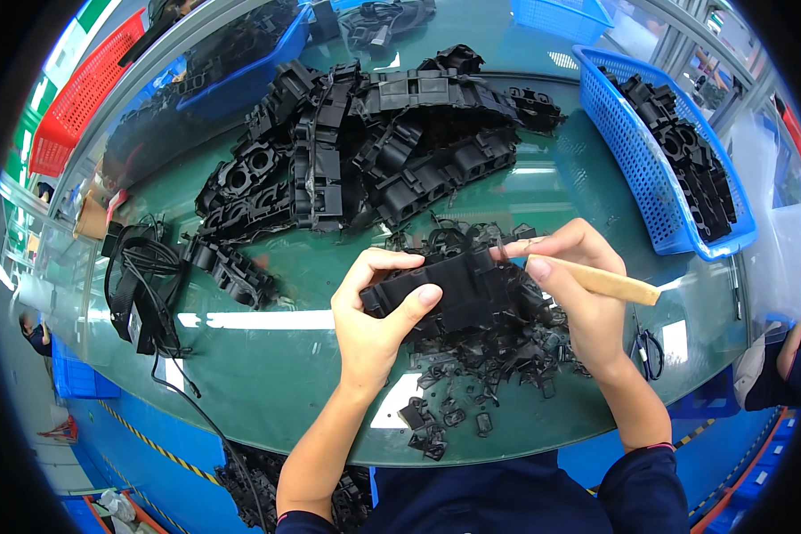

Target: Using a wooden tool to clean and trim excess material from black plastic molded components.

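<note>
My left hand (378, 316) is closed around the left end of a black moulded plastic part (458, 289), thumb on its near face. The part is held above the table, over a heap of black plastic scraps (507, 360). At the part's right end is my right hand (583, 285), its fingers wrapped round a tool with a flat tan wooden handle (618, 283). The tool's working tip lies by the part's edge and is too small to make out. Small loose trimmings (432, 436) lie toward the table's near edge.
A large pile of black moulded parts (320, 169) covers the far middle of the green table (267, 356). At right stands a blue basket (632, 169) of similar parts. Bundled black cables (142, 276) lie at left. Scissors (650, 351) rest on the right; a red basket (84, 98) stands beyond the left edge.
</note>
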`<state>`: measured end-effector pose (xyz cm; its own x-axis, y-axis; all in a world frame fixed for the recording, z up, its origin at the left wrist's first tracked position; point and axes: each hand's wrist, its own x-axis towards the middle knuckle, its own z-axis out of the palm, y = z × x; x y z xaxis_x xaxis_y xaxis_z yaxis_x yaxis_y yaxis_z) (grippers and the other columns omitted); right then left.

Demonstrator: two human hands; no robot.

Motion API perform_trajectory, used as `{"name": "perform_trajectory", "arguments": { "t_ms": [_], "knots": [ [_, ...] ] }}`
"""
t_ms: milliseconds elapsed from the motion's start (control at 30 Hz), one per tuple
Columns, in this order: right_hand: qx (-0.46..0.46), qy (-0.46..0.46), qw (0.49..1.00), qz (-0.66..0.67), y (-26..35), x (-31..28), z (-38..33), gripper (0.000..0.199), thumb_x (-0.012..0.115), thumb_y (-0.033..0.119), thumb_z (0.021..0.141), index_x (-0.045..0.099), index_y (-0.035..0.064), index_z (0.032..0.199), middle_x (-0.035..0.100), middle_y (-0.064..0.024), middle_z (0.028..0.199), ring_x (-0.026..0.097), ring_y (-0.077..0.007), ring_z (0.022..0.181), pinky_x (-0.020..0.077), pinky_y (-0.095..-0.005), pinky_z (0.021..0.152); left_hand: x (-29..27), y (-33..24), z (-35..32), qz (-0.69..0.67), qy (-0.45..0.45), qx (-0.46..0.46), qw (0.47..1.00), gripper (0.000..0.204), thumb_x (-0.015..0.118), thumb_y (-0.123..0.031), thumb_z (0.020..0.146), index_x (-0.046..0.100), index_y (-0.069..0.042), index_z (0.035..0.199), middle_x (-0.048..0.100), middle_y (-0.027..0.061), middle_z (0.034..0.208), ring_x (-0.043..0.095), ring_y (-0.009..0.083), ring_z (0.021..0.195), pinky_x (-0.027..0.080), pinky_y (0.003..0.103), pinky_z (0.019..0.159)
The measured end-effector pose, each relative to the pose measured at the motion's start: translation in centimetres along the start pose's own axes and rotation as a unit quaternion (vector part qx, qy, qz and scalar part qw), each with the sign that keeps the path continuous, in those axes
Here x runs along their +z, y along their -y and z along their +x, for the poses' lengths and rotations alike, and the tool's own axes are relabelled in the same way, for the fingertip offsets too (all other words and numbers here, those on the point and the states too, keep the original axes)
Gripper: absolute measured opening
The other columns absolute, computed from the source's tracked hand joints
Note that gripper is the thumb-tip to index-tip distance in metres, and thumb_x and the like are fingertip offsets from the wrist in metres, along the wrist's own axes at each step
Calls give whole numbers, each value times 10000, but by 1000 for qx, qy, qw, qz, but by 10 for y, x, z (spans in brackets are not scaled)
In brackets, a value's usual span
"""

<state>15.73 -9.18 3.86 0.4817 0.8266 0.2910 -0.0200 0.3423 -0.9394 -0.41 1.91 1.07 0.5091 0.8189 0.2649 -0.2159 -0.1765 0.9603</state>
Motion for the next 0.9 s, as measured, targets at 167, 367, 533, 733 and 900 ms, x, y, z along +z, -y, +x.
{"name": "perform_trajectory", "arguments": {
  "t_ms": [167,367,533,733,900],
  "knots": [
    [-14,15,999,-31,0,3,-1,58,603,-17,815,562,-14,857,640,-147,936,607,-156,892,481,-274,808,3,-5,-2,15,-6,-35,999,318,736,-200,707,598,5,906,534,42,912,512,116,834,395,235,780],
    [-49,-6,993,-108,-5,6,-3,68,610,-24,804,569,-19,859,637,-134,915,608,-152,870,474,-280,806,5,-1,-5,30,-19,12,999,291,765,-109,707,593,9,910,575,39,874,555,100,805,447,222,733],
    [-290,10,853,-434,-10,7,-3,94,608,-58,770,555,-14,835,628,-155,855,625,-224,815,465,-393,849,9,6,-7,100,-24,56,993,278,763,-98,707,584,3,894,559,42,862,547,108,803,438,231,748],
    [-183,-138,929,-289,-17,-14,14,56,578,-40,813,538,-29,851,610,-113,808,633,-183,760,427,-384,928,2,4,-4,9,-74,8,997,232,721,-111,754,553,-14,882,539,12,847,507,86,802,408,220,748],
    [-49,35,998,-23,10,-38,22,59,577,-4,835,534,-39,855,607,-129,812,639,-200,708,477,-341,844,-15,12,8,-124,-127,-108,978,161,657,-137,821,556,-35,896,525,-17,839,466,55,781,389,204,729]
  ]
}}
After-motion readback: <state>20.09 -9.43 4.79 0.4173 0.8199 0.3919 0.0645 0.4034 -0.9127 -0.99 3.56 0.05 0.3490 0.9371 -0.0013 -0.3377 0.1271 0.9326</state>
